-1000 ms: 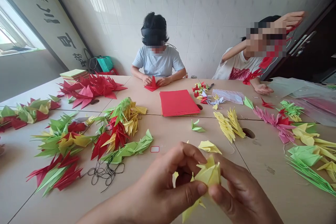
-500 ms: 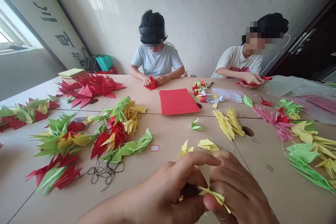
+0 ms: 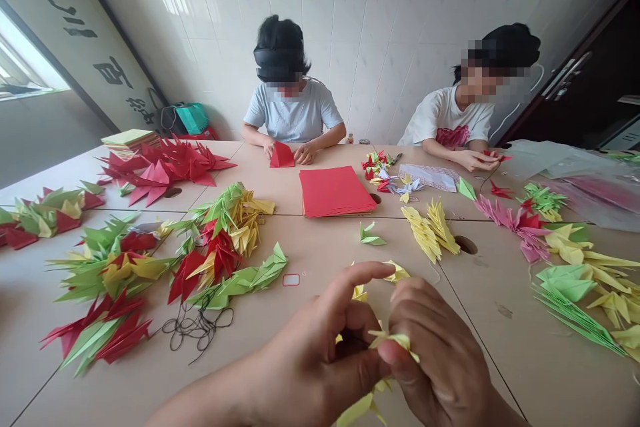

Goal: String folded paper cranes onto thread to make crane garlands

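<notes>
Head view: both hands meet low over the tabletop (image 3: 310, 260), the left hand (image 3: 320, 360) and the right hand (image 3: 440, 360) pinching a folded yellow paper piece (image 3: 395, 339) between thumbs and fingertips. Just beyond them lies a yellow origami crane (image 3: 397, 271); black thread (image 3: 193, 327) lies coiled to the left.

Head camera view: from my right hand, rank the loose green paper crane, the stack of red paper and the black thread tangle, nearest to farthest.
From the right hand:
1. Green paper crane, just beyond it, mid-table.
2. Black thread tangle, off to the left.
3. Stack of red paper, farther back, centre.
</notes>
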Demonstrator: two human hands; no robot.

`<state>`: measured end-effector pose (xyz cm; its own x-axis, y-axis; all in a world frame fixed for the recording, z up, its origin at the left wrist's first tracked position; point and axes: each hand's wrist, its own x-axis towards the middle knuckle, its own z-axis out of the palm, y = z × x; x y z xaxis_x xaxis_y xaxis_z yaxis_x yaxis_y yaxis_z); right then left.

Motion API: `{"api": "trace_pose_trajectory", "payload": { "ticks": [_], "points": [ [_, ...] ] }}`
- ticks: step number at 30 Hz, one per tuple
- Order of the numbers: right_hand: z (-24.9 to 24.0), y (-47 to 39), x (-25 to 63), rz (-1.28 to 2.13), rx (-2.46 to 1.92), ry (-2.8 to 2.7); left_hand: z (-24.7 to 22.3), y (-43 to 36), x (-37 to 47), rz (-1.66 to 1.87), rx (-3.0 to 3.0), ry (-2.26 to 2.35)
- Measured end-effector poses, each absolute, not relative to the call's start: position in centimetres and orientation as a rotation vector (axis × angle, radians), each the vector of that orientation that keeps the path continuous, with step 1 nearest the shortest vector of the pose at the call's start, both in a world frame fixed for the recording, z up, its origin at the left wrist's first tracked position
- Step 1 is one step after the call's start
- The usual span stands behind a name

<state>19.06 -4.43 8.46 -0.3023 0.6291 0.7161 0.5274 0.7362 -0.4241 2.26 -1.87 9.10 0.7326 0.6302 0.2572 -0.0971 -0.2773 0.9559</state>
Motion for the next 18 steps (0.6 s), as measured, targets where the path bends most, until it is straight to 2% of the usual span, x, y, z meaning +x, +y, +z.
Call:
{"api": "trace_pose_trajectory", "payload": {
  "ticks": [4, 6, 9, 14, 18],
  "points": [
    [9.0, -4.5, 19.1, 1.179, -0.925, -1.773, 8.9, -2.5, 2.3, 0.837, 1.814, 0.433],
    [9.0, -4.4, 19.2, 1.412, -0.920, -1.647, 8.8, -2.4, 2.4, 0.849, 1.817, 0.419],
    [8.6, -4.2, 19.2, 1.379, -1.002, -1.572, 8.7, -1.8, 2.4, 0.810, 1.842, 0.408],
    [7.7, -4.0, 19.0, 1.012, -1.167, -1.557, 8.8, -1.0, 2.2, 0.766, 1.684, 0.489],
    [7.8, -3.6, 19.4, 1.032, -1.111, -1.479, 8.9, -0.7, 2.1, 0.808, 1.411, 0.479]
  ]
}}
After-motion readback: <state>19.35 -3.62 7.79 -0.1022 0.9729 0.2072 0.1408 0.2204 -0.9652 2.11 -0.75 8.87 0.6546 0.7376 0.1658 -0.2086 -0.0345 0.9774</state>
